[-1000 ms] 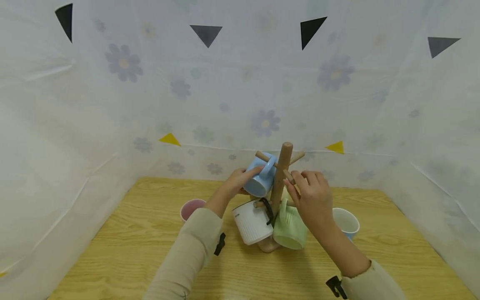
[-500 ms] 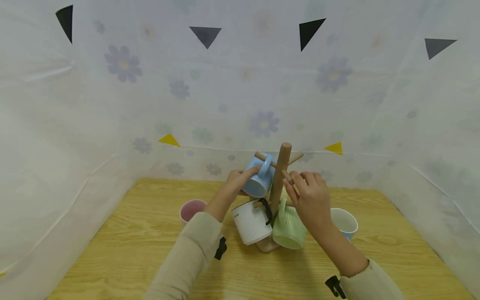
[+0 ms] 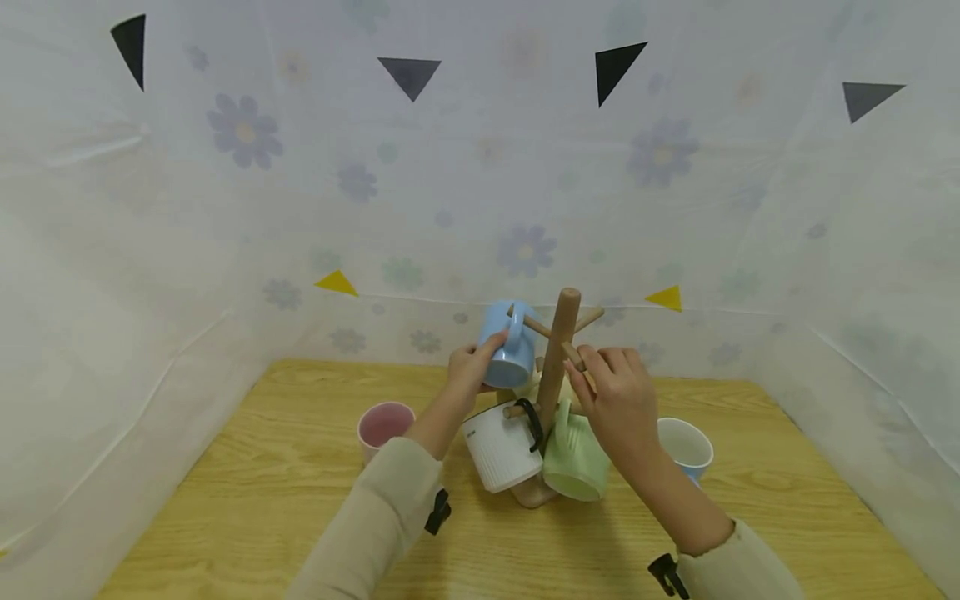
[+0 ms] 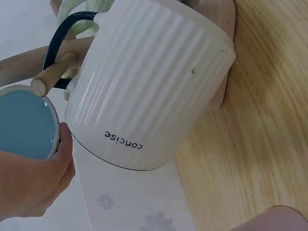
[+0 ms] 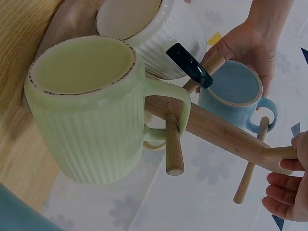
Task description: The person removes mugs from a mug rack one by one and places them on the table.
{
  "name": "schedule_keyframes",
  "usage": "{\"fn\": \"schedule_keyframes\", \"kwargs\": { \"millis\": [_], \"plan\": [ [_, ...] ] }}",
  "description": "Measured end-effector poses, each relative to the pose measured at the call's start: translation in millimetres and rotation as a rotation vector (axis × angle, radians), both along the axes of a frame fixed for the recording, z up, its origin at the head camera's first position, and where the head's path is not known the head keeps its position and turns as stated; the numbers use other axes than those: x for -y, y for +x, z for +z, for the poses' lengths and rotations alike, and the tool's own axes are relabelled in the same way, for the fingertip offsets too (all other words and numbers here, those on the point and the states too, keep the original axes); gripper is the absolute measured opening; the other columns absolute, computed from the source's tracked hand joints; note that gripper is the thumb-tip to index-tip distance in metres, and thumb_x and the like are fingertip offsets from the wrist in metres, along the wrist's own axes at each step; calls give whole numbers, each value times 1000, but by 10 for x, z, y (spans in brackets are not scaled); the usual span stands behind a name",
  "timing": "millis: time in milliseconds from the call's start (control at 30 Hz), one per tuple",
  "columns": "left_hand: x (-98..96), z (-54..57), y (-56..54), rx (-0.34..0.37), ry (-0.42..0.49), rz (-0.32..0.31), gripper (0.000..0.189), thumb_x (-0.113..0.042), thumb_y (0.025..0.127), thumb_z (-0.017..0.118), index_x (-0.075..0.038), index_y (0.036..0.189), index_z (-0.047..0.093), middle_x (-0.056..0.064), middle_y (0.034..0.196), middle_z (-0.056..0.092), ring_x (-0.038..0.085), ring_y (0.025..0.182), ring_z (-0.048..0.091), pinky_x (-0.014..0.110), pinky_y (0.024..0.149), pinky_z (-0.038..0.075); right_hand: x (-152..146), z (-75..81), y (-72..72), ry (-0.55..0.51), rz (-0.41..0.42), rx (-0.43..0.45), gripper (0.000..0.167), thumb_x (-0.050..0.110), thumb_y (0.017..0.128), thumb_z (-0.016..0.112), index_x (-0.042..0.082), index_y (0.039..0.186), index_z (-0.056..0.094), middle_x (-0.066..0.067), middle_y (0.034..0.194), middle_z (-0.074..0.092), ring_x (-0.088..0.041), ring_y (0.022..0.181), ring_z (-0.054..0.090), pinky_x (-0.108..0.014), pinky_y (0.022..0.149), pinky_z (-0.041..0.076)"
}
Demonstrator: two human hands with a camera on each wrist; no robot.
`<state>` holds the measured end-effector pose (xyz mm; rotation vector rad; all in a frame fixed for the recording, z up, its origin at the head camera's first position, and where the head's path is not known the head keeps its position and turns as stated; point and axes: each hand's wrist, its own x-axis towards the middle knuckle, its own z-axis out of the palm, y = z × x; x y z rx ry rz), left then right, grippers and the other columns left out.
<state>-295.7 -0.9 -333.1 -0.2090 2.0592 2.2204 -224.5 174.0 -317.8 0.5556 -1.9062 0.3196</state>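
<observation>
A white ribbed mug [image 4: 149,86] hangs tilted by its black handle [image 4: 57,41], a wooden peg [image 4: 54,74] of the wooden rack [image 4: 24,65] poking through the loop. Its lettering ("concise", upside down here) sits near the rim. The left hand [image 4: 33,178] holds a blue mug [image 4: 24,122], fingers against its side. Behind is part of a pale green mug [image 4: 102,6]. The white mug partly hides the tabletop's [image 4: 260,120] edge, where a flower-patterned sheet [image 4: 130,197] shows beyond.

Right now I've got a yellowish wood-grain table [image 3: 247,483] walled in by whitish sheeting [image 3: 442,158] with faded flowers [image 3: 244,132] and black, grey and yellow triangles [image 3: 408,77].
</observation>
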Motion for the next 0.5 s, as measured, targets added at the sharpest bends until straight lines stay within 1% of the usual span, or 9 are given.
{"fn": "schedule_keyframes", "kwargs": {
  "millis": [133, 300, 400, 500],
  "plan": [
    [25, -8, 27, -21, 32, 26, 68, -44, 85, 59, 6, 129, 45, 26, 121, 55, 36, 105, 59, 39, 79, 55, 8, 2, -6, -1, 4, 1, 40, 35, 95, 47, 0, 90, 65, -14, 73, 57, -31, 67, 52, -41, 62, 48],
    [73, -66, 80, -38, 77, 54, 67, -42, 87, 58, 7, 130, 43, 26, 124, 52, 38, 109, 57, 41, 81, 55, 3, -4, -2, 1, 8, 18, 36, 32, 94, 50, -1, 90, 64, -14, 72, 57, -31, 68, 52, -41, 62, 48],
    [99, -100, 119, -65, 80, 67, 68, -41, 86, 59, 7, 131, 42, 26, 126, 50, 39, 111, 56, 41, 81, 55, -10, -5, 7, -5, 5, 35, 28, 26, 91, 58, -1, 90, 64, -15, 73, 57, -31, 68, 52, -40, 60, 47],
    [121, -134, 149, -111, 72, 79, 68, -39, 86, 60, 7, 133, 40, 27, 127, 49, 40, 111, 55, 42, 82, 54, -22, -1, 13, -15, -1, 49, 22, 20, 87, 64, -2, 91, 65, -16, 73, 58, -32, 68, 52, -40, 60, 47]
  ]
}}
